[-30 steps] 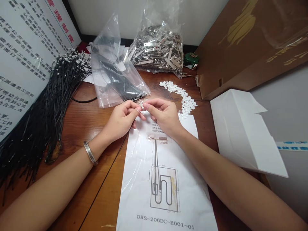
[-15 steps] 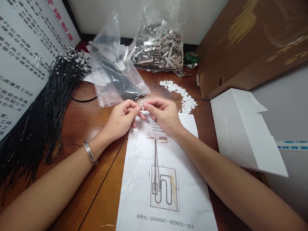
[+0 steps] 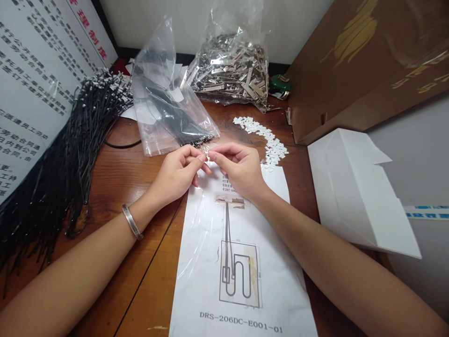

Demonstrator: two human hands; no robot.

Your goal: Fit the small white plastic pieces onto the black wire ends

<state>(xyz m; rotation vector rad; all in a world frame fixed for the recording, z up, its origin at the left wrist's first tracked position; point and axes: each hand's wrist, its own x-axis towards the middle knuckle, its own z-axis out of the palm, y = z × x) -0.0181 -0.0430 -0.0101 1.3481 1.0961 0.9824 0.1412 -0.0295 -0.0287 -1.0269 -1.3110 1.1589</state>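
Observation:
My left hand (image 3: 182, 171) and my right hand (image 3: 240, 168) meet above the top of a printed sheet (image 3: 203, 276). Thumb and forefinger of each are pinched together, almost tip to tip. Whatever lies between the fingertips is tiny and pale or shiny; I cannot make out its kind. Just beyond the fingers, black wires (image 3: 191, 135) with small metal ends stick out of a clear plastic bag (image 3: 150, 135). Past my right hand, small white plastic pieces (image 3: 275, 149) lie scattered in a curved band on the wooden table (image 3: 140, 175).
A large bundle of black wires (image 3: 70, 154) with white ends lies at left beside a printed board (image 3: 35, 70). At the back stand a bag of metal strips (image 3: 228, 70) and a green tape measure (image 3: 279, 86). A brown box (image 3: 333, 79) and folded white card (image 3: 347, 196) bound the right.
Both hands keep the same pinched pose in the same place. Only a very slight shift of the whole view shows.

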